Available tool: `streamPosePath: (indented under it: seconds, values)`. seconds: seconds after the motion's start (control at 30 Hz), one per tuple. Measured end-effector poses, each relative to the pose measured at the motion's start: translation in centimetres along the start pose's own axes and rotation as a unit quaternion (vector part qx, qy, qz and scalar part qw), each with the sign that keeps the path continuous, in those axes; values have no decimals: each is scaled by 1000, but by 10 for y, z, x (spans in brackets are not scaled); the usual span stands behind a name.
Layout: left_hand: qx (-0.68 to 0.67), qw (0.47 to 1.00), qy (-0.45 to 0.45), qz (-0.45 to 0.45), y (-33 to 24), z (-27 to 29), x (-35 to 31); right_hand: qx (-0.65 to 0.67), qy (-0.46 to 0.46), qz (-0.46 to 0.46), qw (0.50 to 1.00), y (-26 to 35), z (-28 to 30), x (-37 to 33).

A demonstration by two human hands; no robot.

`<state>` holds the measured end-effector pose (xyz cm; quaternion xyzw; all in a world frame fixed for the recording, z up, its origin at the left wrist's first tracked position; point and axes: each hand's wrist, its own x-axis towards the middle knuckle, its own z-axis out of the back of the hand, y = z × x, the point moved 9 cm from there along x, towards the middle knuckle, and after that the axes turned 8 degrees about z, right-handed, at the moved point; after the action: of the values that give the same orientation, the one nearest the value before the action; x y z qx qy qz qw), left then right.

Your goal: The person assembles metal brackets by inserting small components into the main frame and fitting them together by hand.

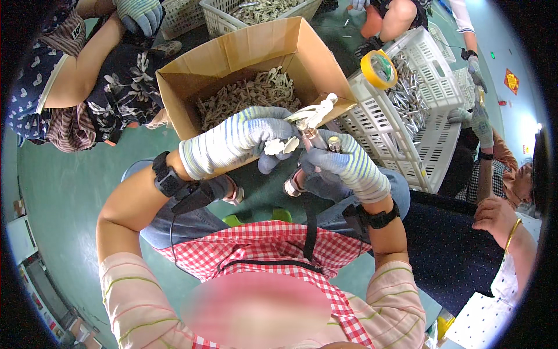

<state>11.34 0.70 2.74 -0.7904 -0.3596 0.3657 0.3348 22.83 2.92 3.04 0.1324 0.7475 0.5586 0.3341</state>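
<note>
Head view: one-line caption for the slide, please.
Gloved left hand with whitish pieces, gloved right hand gripping metal tubes, by an open cardboard box of pale scraps.

Grn floor (64, 192); pale wall (494, 35) w/ bright light (529, 125).

There is one cardboard box (322, 58), one roll of yellow tape (368, 71) and at least three plastic crates (372, 125). The wearer has two gloved hands (247, 134), two black wrist straps (164, 176) and one red-checked apron (203, 247). Boxed white scraps (250, 96) and crated metal tubes (407, 96) are too many to count.
</note>
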Motion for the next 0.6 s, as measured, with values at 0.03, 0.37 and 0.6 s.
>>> streamPosePath:
  seconds: [0.03, 0.37, 0.6]
  values:
    - [0, 1000, -1, 0, 2, 2, 1, 11, 3, -5, 1000, -2, -1, 0]
    - [-264, 961, 47, 68, 10, -6, 5, 104, 30, -23, 994, -3, -8, -3]
    - [-142, 988, -4, -61, -15, 31, 10, 83, -16, 109, 990, 6, 5, 0]
